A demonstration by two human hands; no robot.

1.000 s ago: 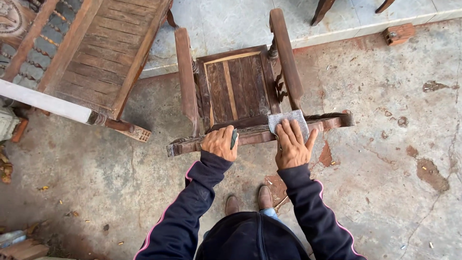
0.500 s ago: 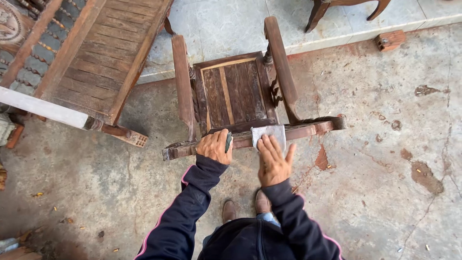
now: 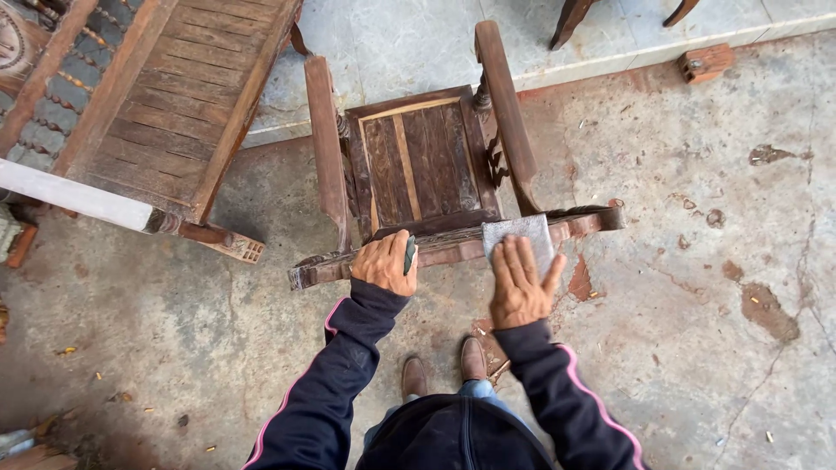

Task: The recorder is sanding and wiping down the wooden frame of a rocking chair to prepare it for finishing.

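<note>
I look down on a dark brown carved wooden chair (image 3: 418, 165) standing on the stained concrete floor (image 3: 679, 287), its slatted seat facing up and its carved top rail (image 3: 453, 248) running across just in front of me.

My left hand (image 3: 383, 263) sits on the left half of that rail, its grip closed around the rail, with a small dark green object (image 3: 409, 255) pinned under the fingers; I cannot tell what that object is.

My right hand (image 3: 520, 283) lies flat, fingers spread apart, pressing a grey rectangular sheet of sandpaper (image 3: 521, 237) onto the right half of the rail. The sheet touches the rail and shows beyond my fingertips.

A slatted brown wooden bench (image 3: 165, 104) stands well apart at the upper left. A small reddish wooden block (image 3: 706, 63) lies at the upper right, by the pale tiled step (image 3: 418, 39).
</note>
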